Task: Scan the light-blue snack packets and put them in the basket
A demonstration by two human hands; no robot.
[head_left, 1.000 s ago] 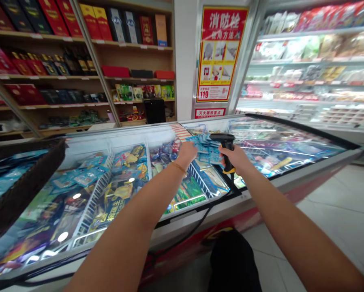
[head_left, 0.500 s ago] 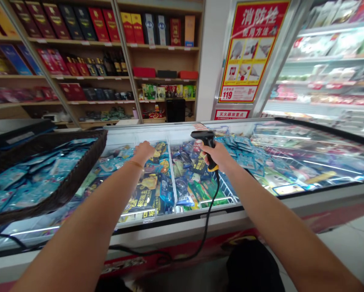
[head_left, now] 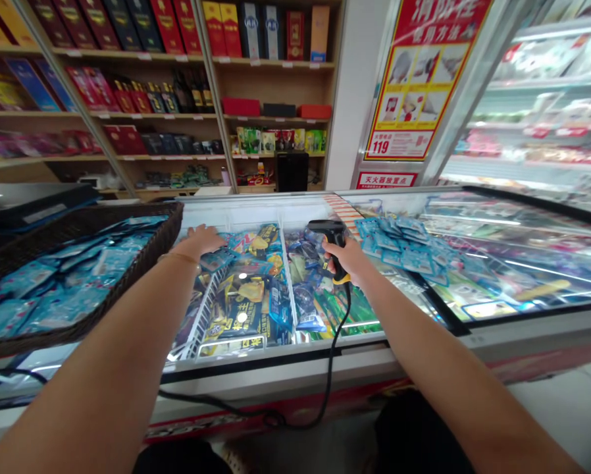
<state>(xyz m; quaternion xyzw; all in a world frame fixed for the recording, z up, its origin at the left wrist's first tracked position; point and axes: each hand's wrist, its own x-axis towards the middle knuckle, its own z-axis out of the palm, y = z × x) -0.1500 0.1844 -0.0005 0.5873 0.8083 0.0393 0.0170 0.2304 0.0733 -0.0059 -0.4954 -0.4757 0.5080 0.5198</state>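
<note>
My right hand [head_left: 342, 253] is wrapped round the grip of a black and yellow barcode scanner [head_left: 329, 230], its head pointing left above the freezer. A black cable [head_left: 328, 388] runs down from it and loops across the freezer front. My left hand [head_left: 201, 241] reaches over the left part of the chest freezer [head_left: 270, 363], palm down with fingers extended. It is nearest to a blue packet [head_left: 216, 260]; its fingertips are partly hidden. Beneath and beside it lie yellow-and-black bags [head_left: 246, 309] in wire-divided compartments.
A dark woven basket [head_left: 142, 276] of blue packets stands at left. More blue packets [head_left: 409, 247] are heaped on the freezer's glass at right, beside a striped strip [head_left: 342, 207]. Behind are shelves [head_left: 276, 64] of boxes, a fire-hydrant poster [head_left: 424, 79] and a lit display cooler [head_left: 547, 125].
My left hand has moved left, away from the middle divider and towards the basket. My right hand still holds the scanner in nearly the same place. The view has shifted slightly.
</note>
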